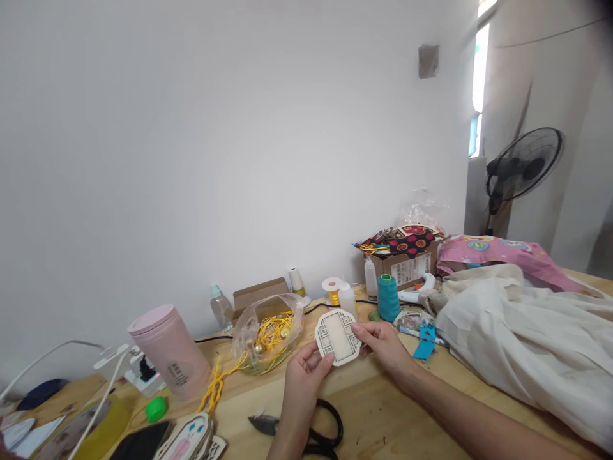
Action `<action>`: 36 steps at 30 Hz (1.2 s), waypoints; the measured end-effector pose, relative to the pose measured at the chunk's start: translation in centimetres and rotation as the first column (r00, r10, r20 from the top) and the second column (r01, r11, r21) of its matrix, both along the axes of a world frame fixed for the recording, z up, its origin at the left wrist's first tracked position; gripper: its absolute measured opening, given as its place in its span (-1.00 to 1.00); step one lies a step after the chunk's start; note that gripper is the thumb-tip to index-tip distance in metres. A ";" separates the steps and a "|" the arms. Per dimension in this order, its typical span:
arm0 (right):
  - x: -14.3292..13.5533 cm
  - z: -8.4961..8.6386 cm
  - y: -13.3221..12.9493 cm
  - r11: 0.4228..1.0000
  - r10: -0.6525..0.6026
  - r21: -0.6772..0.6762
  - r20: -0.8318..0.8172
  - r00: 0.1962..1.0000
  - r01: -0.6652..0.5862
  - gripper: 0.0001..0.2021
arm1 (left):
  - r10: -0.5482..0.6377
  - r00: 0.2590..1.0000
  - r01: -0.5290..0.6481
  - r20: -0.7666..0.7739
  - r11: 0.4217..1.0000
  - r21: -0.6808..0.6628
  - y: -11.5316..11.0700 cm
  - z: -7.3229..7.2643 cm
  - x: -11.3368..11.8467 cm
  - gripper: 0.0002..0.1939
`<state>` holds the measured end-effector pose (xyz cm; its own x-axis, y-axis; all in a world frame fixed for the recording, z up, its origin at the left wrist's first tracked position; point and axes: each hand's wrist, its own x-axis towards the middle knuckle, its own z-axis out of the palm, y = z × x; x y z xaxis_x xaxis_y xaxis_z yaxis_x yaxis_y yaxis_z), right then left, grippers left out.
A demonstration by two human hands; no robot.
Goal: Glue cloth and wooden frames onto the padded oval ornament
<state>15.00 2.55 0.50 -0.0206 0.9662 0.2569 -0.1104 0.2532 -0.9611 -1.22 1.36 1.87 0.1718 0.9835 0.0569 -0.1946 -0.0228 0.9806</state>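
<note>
A pale wooden plaque (341, 337) with scalloped edges and cut-out lattice patterns is held up over the table. My left hand (306, 370) pinches its lower left edge between thumb and fingers. On the right side, my right hand (380, 345) grips the plaque's edge the same way. Black-handled scissors (332, 425) lie on the table, partly hidden by my left forearm. Behind my left hand sits a clear plastic bag (287, 308) with yellow cords (274, 331) and gold bells.
A pink canister (168, 351), green cap (156, 409) and decorated wooden pieces (184, 439) stand or lie at the left. Behind are a teal thread spool (388, 298), bottles and a filled cardboard box (405, 268). White cloth (507, 338) covers the right side.
</note>
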 end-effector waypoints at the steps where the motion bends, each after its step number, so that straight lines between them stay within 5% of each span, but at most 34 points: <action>1: 0.0 0.0 0.0 1.000 0.007 0.001 -0.010 1.000 -0.007 -0.56 | -0.016 1.000 0.016 -0.003 1.000 0.003 0.0 0.0 0.0 -0.60; 18: -0.2 0.9 -0.9 0.999 0.012 0.043 -0.053 0.999 -0.009 -0.65 | -0.127 0.991 0.128 -0.033 0.991 0.028 -0.3 -0.1 0.1 -0.64; 28: -0.8 0.9 -1.4 0.990 -0.001 0.144 0.105 0.994 -0.014 -0.75 | 0.010 0.998 -0.001 -0.067 0.992 0.125 -0.4 -0.2 0.6 -0.79; 36: -0.9 1.0 -1.5 0.975 -0.032 0.224 0.150 0.988 -0.002 -0.79 | 0.064 0.998 -0.065 0.024 0.997 0.037 -0.5 -0.6 1.1 -0.78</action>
